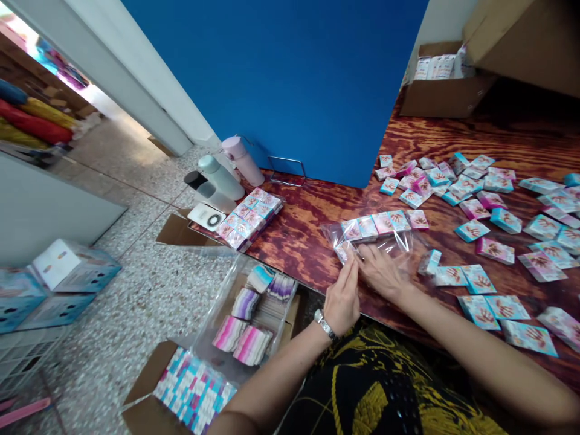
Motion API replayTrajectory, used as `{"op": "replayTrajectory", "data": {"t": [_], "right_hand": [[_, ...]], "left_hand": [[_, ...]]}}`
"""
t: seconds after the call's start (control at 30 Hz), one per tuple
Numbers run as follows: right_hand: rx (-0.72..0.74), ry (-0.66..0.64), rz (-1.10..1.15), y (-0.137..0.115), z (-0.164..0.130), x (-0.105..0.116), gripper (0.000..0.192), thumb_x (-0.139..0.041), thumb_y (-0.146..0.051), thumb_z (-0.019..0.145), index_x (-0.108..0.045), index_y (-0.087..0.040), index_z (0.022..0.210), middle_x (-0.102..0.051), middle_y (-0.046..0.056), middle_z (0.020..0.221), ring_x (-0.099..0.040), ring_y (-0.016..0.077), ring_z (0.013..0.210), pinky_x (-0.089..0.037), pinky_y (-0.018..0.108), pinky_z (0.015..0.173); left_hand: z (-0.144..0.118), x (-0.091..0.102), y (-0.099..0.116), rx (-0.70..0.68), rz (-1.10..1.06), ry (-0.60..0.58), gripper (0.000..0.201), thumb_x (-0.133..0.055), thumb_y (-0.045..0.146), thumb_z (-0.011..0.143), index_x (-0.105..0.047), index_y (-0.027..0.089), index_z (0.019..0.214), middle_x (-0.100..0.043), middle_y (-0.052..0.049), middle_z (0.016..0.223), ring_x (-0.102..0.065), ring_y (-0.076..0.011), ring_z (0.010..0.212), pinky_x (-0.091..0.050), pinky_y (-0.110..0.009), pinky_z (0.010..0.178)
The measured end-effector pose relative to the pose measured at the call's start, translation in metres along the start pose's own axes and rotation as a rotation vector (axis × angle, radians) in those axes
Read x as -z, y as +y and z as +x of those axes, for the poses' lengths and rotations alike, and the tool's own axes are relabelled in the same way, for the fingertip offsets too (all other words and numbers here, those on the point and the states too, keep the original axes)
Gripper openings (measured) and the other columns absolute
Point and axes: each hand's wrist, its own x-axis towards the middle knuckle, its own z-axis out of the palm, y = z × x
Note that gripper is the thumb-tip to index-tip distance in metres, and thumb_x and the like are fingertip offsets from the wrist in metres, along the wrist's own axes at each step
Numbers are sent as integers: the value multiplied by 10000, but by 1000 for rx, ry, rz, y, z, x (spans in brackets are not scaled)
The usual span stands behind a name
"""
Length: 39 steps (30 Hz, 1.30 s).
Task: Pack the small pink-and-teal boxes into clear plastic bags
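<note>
A clear plastic bag (pixel 396 244) lies near the table's front edge. Inside it, small printed boxes (pixel 367 227) in pink and blue stand in a row along the far side, and one more small box (pixel 343 251) sits at its left corner. My left hand (pixel 343 302), with a metal watch on the wrist, has its fingers pressed together at that corner box. Beside it, my right hand (pixel 383 272) has curled fingers on the near side of the bag, touching the plastic. Its fingertips are partly hidden. One pink box (pixel 417 219) rests at the row's right end.
Many loose small boxes (pixel 471 228) spread over the table's right side. At the left stand a wrapped block of boxes (pixel 251 216) and several bottles (pixel 220 177). A blue board (pixel 290 90) rises behind. Below the left edge are a bin (pixel 217 302) of packets and a carton (pixel 145 374).
</note>
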Motion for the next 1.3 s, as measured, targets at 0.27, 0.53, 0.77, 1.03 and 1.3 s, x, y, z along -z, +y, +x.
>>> {"op": "replayTrajectory", "data": {"t": [0.27, 0.53, 0.77, 1.03, 1.3], "right_hand": [[217, 137, 76, 20, 4, -8, 513, -416, -94, 908, -371, -82, 1419, -276, 215, 1514, -163, 316, 1428, -316, 527, 1085], [213, 155, 37, 23, 5, -8, 529, -417, -113, 907, -363, -95, 1433, -312, 234, 1489, -254, 317, 1401, -324, 535, 1080], [165, 174, 68, 15, 7, -17, 515, -413, -94, 898, -378, -50, 1410, -341, 261, 1466, -246, 332, 1402, -349, 512, 1083], [31, 171, 66, 4, 16, -22, 553, -414, -109, 892, -333, -56, 1437, -343, 242, 1472, -298, 337, 1375, -357, 522, 1072], [62, 120, 59, 12, 17, -13, 527, -425, -97, 892, -378, -18, 1411, -401, 262, 1427, -310, 338, 1364, -345, 494, 1079]], "left_hand": [[-2, -2, 2, -7, -22, 36, 718, -382, 60, 852, -108, 149, 1510, -243, -125, 1549, -299, -193, 1402, -396, -333, 1098], [-4, -2, 4, -8, -47, 46, 734, -377, 46, 844, -92, 154, 1512, -240, -134, 1548, -292, -199, 1405, -406, -329, 1093], [-3, -6, 3, -10, -44, 35, 743, -371, 51, 845, -61, 153, 1513, -220, -139, 1554, -289, -199, 1407, -419, -332, 1085], [4, -4, -3, 1, -47, 55, 703, -376, 58, 859, -121, 185, 1502, -278, -134, 1532, -358, -200, 1374, -440, -326, 1066], [-4, -9, 3, 556, -321, 228, 784, -673, 364, 773, -255, 136, 1396, -586, -125, 1168, -633, -112, 696, -564, -272, 676]]}}
